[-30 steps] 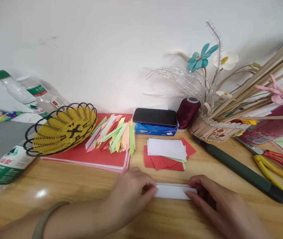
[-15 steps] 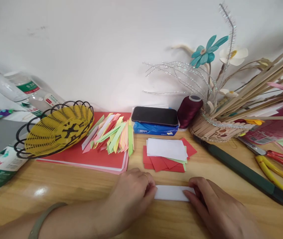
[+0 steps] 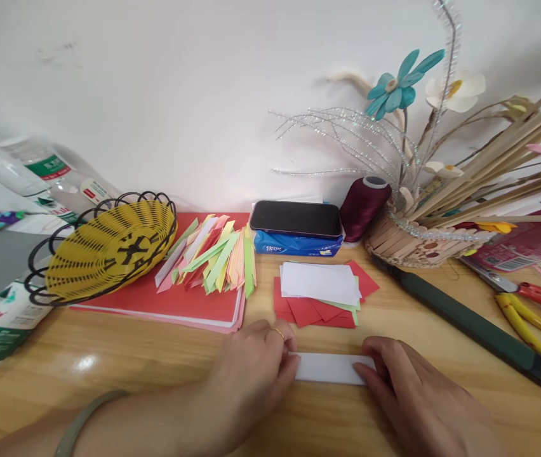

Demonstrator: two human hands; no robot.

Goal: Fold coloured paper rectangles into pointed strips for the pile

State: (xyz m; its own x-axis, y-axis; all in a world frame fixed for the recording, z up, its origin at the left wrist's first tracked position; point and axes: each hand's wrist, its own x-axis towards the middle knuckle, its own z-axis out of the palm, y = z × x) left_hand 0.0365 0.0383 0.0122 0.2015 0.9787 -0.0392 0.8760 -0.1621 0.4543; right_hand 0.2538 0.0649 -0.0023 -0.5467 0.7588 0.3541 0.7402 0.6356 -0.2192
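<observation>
A narrow white paper strip, seemingly folded, lies lengthwise across the wooden table between my hands. My left hand, with a ring and a bracelet, is closed on the strip's left end. At the right end, my right hand pinches it between thumb and fingers. Just beyond the strip are white paper pieces stacked over red paper pieces, with a green edge showing. To the left, a pile of folded colored paper strips rests on red paper sheets.
A yellow woven basket and plastic bottles stand at left. Behind the papers, a black phone lies on a blue tissue pack, beside a maroon thread spool. At right are a flower basket, a dark green long-handled tool and scissors.
The camera view has shifted slightly, so the items at right appear a little farther right. Both hands keep their hold on the paper strip, almost unmoved.
</observation>
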